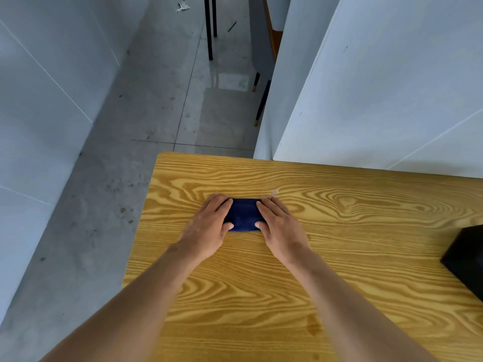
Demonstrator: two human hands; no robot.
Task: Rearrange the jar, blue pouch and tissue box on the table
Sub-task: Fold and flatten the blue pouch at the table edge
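Small dark-blue soft fabric pouch (243, 215) near far-left corner of yellow wood-grain desk (339, 257), left hand (209, 226) and right hand (277, 226) fingers pinching its ends; likely light, limp, best gripped there.

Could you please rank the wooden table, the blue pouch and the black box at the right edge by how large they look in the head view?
1. Wooden table, by far the largest.
2. Black box, though cut off by the frame, so its full size is unsure.
3. Blue pouch, partly covered by both hands.

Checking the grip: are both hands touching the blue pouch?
Touching. The head view shows the left hand and right hand pressed on opposite ends of the blue pouch.
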